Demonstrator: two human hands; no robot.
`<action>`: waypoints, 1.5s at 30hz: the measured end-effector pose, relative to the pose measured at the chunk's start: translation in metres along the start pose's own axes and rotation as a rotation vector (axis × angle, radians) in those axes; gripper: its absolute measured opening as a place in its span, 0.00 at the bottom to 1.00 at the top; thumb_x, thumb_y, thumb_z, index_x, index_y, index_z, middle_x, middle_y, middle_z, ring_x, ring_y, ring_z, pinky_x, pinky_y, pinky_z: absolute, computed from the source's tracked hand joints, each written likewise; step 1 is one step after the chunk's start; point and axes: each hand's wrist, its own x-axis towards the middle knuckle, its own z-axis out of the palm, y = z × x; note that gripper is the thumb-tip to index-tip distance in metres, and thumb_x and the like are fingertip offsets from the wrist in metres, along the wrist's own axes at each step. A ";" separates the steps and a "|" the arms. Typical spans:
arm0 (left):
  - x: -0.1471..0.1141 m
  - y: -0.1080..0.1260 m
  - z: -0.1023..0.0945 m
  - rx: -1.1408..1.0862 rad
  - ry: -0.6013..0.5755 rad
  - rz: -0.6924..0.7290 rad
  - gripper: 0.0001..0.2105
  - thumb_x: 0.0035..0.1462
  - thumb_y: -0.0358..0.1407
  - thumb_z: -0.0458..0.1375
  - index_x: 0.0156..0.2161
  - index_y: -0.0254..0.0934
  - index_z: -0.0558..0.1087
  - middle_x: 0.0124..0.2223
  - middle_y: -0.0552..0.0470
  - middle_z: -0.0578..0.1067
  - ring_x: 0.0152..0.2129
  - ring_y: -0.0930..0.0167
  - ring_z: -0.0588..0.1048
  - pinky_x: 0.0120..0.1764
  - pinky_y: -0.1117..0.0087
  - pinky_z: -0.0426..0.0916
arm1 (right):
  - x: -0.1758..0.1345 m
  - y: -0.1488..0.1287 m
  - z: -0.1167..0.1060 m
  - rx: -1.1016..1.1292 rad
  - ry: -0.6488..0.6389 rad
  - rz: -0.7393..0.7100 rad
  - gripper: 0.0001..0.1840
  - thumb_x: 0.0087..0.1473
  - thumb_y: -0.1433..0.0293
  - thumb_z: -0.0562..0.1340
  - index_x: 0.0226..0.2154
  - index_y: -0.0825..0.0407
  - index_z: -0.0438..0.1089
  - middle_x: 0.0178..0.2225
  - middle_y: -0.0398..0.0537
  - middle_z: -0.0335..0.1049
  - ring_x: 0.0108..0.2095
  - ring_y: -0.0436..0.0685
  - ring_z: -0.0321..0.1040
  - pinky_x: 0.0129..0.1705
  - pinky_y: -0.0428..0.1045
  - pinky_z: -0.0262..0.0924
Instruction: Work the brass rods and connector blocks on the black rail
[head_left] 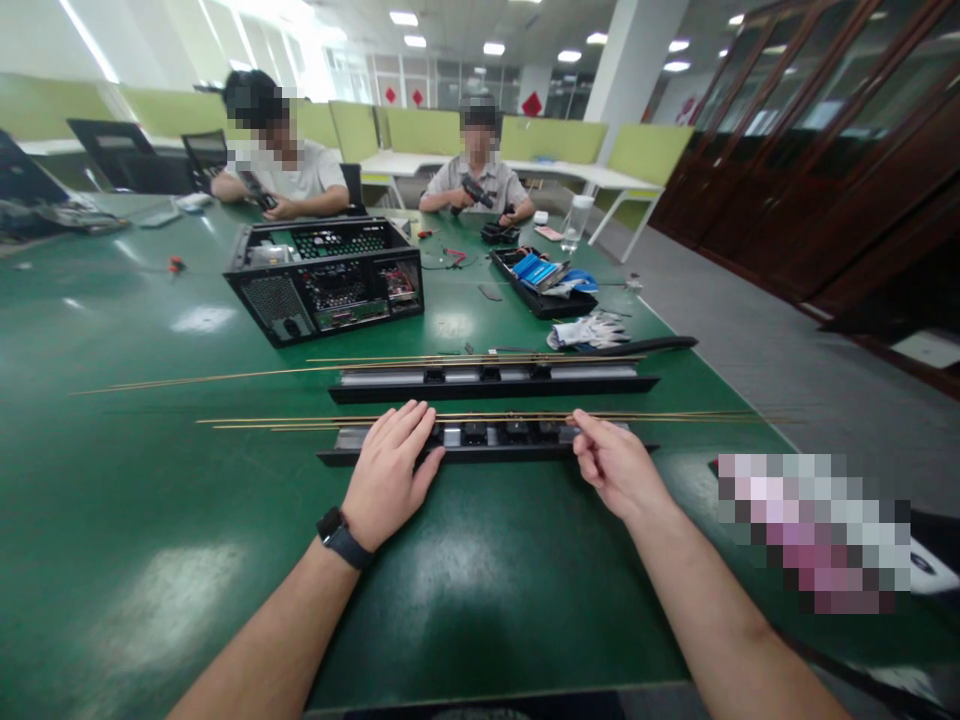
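In front of me lies a long black and grey rail [502, 455] with several thin gold-coloured rods [255, 420] along its back side. My left hand [390, 470], with a black watch at the wrist, lies flat over the rail's left part, fingers stretched out and fingertips against the rods. At the right part, my right hand [613, 465] pinches one of the thin rods between thumb and forefinger, the other fingers curled. Just behind runs a second similar rail [495, 389], with more gold-coloured rods [225, 379] along it, reaching far left.
A computer case [330, 280] with its inside exposed stands behind the rails. To its right are a black tray [536, 285] with blue parts, gloves [589, 331] and a clear bottle [577, 222]. Two people sit across the green table [150, 470]. A blurred-out item [814, 530] lies at right.
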 end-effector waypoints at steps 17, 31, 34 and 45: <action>0.000 0.000 -0.001 0.003 0.001 0.003 0.25 0.69 0.39 0.56 0.67 0.36 0.65 0.67 0.40 0.70 0.66 0.58 0.67 0.68 0.50 0.61 | -0.001 -0.002 0.001 0.013 0.000 0.000 0.26 0.39 0.55 0.78 0.31 0.56 0.74 0.18 0.38 0.67 0.10 0.42 0.51 0.08 0.40 0.39; 0.000 0.000 -0.001 -0.015 0.001 -0.005 0.25 0.69 0.39 0.56 0.68 0.38 0.64 0.67 0.41 0.70 0.66 0.57 0.67 0.67 0.49 0.61 | 0.000 0.000 -0.001 0.007 -0.002 -0.011 0.26 0.41 0.53 0.78 0.33 0.56 0.74 0.18 0.39 0.68 0.10 0.43 0.51 0.08 0.40 0.38; 0.000 0.000 0.000 -0.013 -0.001 -0.005 0.25 0.69 0.39 0.55 0.69 0.39 0.64 0.67 0.41 0.70 0.66 0.57 0.67 0.67 0.48 0.61 | 0.001 0.000 -0.001 -0.024 -0.009 -0.001 0.28 0.40 0.51 0.78 0.34 0.56 0.75 0.18 0.40 0.69 0.10 0.43 0.51 0.08 0.40 0.37; -0.001 0.000 0.000 -0.015 -0.010 -0.009 0.26 0.69 0.40 0.55 0.70 0.40 0.62 0.67 0.42 0.70 0.66 0.57 0.66 0.68 0.48 0.61 | -0.001 -0.002 0.000 0.008 0.002 -0.001 0.24 0.42 0.55 0.77 0.31 0.55 0.74 0.18 0.40 0.68 0.10 0.43 0.51 0.09 0.40 0.38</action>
